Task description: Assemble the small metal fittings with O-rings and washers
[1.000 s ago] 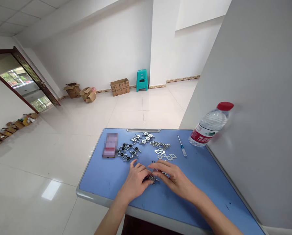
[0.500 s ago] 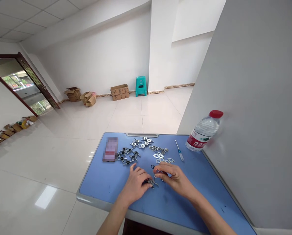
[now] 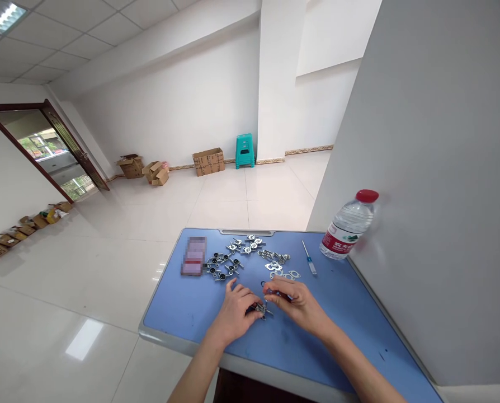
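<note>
The grey panel (image 3: pixel 434 224) borders your blue table (image 3: pixel 183 319) on the right. Beyond the table, the green stool (image 3: pixel 245 152) stands by the wall, with the open box (image 3: pixel 208 162) to its left. The bottle (image 3: pixel 346 226), red-capped, stands at the table's right edge beside the panel. Your left hand (image 3: pixel 236 308) is closed on the metal part (image 3: pixel 262 309), at the near middle of the table. Your right hand (image 3: pixel 295 299) is bent above and to the right of that part, thumb and index finger drawn near each other; whether they grip anything cannot be told. The blurred slab (image 3: pixel 194 256) lies at far left. The screwdriver (image 3: pixel 310 259) lies near the bottle, tip pointing away from you. Between slab and screwdriver lie 4 groups: black-topped parts (image 3: pixel 222 265), silver-topped parts (image 3: pixel 250 244), links (image 3: pixel 274 256) and thin plates (image 3: pixel 294 274). The dark ring (image 3: pixel 262 284) shows just beside your right fingertips.
</note>
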### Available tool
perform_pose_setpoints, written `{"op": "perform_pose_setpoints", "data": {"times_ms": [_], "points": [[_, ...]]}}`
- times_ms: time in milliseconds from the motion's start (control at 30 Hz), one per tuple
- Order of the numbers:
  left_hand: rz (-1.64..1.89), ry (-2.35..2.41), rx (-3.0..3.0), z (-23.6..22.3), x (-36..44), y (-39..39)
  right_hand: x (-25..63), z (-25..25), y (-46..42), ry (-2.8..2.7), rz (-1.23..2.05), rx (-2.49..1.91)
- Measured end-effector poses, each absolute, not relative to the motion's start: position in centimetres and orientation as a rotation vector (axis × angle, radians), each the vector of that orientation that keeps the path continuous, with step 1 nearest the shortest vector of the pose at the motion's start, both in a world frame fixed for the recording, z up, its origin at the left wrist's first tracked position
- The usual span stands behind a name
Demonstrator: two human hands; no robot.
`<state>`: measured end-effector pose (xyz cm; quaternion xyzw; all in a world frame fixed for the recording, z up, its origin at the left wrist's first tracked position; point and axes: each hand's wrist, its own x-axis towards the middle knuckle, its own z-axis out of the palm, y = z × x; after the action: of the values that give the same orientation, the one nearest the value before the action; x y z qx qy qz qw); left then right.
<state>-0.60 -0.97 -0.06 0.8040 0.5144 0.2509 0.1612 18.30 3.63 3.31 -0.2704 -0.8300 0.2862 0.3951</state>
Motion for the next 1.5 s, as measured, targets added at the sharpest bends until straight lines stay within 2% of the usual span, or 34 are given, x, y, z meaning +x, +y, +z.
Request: {"op": "perform_pose_setpoints", "data": {"times_ms": [333, 600, 1500], "points": [[0.700, 1.472, 2.298, 0.0, -0.7, -0.9, 18.2, 2.7, 3.7, -2.094, 0.746, -0.648], [0.653, 1.418, 2.234, 0.3, -0.8, -0.5, 18.6, 2.5, 3.9, -1.778, 0.886, -0.774], [0.690, 1.405, 2.239, -0.4, -0.9, -0.3, 17.4, 2.6, 3.1, -2.092, 0.825, -0.549]]}}
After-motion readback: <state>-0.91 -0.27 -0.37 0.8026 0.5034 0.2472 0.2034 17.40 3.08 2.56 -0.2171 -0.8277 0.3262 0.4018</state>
